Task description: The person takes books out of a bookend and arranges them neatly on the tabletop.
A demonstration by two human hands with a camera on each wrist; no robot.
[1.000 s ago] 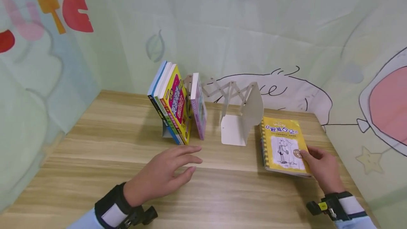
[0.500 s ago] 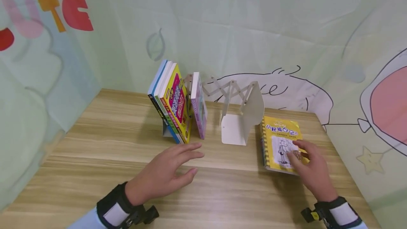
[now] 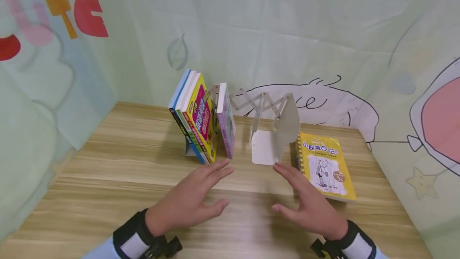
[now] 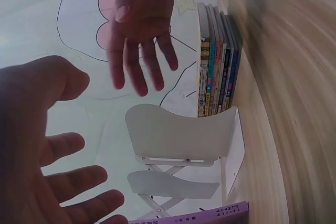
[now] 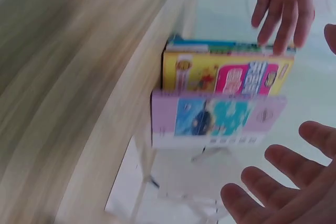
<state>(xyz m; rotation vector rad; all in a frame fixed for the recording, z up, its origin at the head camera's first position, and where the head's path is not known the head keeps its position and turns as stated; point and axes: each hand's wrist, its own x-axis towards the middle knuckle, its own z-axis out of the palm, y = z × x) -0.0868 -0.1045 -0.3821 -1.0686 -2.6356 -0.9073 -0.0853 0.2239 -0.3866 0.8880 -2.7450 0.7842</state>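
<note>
Fingers point(image 3: 287, 174) of the left hand point(image 3: 190, 199) and right hand point(image 3: 310, 207) are spread, palms facing each other above the tabletop point(image 3: 251, 227). A white expanding bookend point(image 3: 265, 147) stands beyond the hands, carrying a tilted group of books point(image 3: 201, 119) at its left end and a purple book point(image 3: 225, 125) standing just beside that group. A yellow-covered stack of books point(image 3: 325, 167) lies flat just beside the bookend's right end, near the right hand.

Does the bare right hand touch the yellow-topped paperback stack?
Apart: the left wrist view shows pale backdrop between the right hand and the paperback stack.
</note>
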